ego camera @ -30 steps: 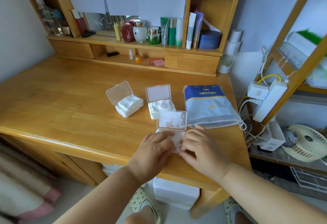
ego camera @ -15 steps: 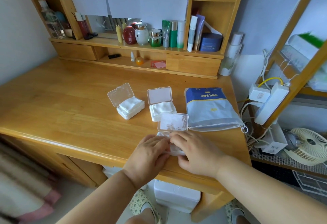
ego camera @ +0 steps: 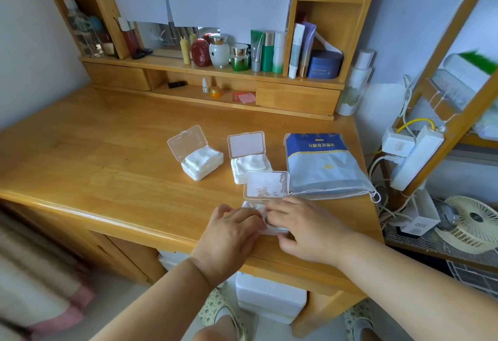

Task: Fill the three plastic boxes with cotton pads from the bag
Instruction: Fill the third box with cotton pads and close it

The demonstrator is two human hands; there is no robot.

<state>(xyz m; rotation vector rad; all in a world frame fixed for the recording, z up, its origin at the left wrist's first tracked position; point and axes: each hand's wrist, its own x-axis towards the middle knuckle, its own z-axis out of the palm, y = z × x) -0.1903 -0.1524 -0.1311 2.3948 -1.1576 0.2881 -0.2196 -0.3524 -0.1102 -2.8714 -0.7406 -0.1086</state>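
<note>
Three clear plastic boxes stand on the wooden desk (ego camera: 107, 168), all with lids raised. Both the left box (ego camera: 201, 163) and the middle box (ego camera: 249, 164) hold stacks of white cotton pads. In front of the middle one, at the desk's front edge, is the near box (ego camera: 266, 186), its body mostly hidden under my hands. My left hand (ego camera: 231, 230) lies over its left side, fingers pressing on the pads. My right hand (ego camera: 304, 230) reaches across the top and holds the box between fingers and thumb. The blue and white bag (ego camera: 320, 165) lies flat just right of the boxes.
A shelf unit (ego camera: 215, 71) with bottles and jars runs along the back of the desk. Off the right edge are a power strip (ego camera: 415, 157), cables and a small fan (ego camera: 474, 222). A white foam box (ego camera: 269, 297) sits on the floor under the desk.
My right hand has slid left over the near box, so its fingers now meet those of my left hand on top of the pads. The boxes and bag have not moved.
</note>
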